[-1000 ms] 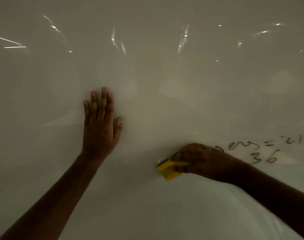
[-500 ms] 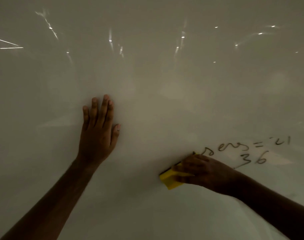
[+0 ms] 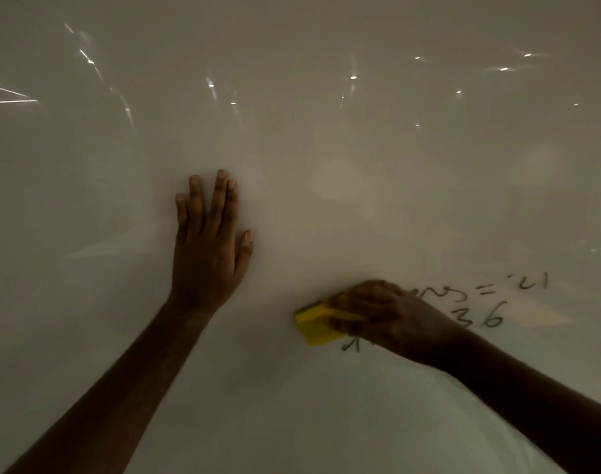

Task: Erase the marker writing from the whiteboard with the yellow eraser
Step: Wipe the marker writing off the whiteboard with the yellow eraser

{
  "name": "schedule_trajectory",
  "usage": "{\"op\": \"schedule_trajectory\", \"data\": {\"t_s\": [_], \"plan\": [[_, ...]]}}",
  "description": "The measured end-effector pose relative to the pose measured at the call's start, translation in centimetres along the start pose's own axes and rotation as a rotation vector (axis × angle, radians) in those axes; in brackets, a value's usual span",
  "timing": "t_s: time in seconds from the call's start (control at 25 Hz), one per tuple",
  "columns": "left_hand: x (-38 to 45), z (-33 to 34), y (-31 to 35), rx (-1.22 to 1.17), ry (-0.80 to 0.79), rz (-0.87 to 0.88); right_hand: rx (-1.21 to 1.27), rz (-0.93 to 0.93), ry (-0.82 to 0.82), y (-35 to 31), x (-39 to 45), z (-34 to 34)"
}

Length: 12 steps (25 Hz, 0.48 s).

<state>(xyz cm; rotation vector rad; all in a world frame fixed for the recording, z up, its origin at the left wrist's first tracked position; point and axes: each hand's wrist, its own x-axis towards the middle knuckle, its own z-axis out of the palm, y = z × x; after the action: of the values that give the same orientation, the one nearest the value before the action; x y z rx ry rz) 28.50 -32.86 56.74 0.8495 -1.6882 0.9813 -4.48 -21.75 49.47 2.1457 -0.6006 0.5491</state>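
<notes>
The yellow eraser [image 3: 317, 323] sits pressed flat against the whiteboard [image 3: 326, 200], low and right of centre; the right hand [image 3: 388, 316] clasps it, fingers [image 3: 357, 299] curled tight over its top edge. Just right of that hand the marker writing [image 3: 487, 302] remains, a scrawl, an equals sign and "36" beneath; a stray stroke [image 3: 352, 345] peeks out under the eraser. Well to the left, the left hand [image 3: 206, 254] lies flat on the board, its fingers stretched out, gripping nothing.

The whiteboard [image 3: 326, 165] is smooth and glossy with glints; the yellow eraser [image 3: 314, 325] looks matt, spongy.
</notes>
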Motion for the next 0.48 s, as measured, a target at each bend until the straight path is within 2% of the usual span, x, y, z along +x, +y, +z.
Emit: {"op": "schedule_trajectory", "data": {"t_s": [0.16, 0.24, 0.32, 0.48], "plan": [[0.4, 0.3, 0.9, -0.015, 0.002, -0.039, -0.046, -0.140, -0.164, -0.8, -5.6, 1.1], [0.5, 0.3, 1.1, -0.014, -0.001, -0.040, -0.089, -0.178, -0.178, 0.2, -6.0, -0.2], [0.6, 0.3, 1.6, -0.016, -0.010, -0.043, -0.070, -0.112, -0.105, 1.9, -5.1, -1.9], [0.9, 0.5, 3.8, 0.004, -0.030, -0.030, -0.054, 0.170, 0.092, 4.2, -1.7, -4.1]]}}
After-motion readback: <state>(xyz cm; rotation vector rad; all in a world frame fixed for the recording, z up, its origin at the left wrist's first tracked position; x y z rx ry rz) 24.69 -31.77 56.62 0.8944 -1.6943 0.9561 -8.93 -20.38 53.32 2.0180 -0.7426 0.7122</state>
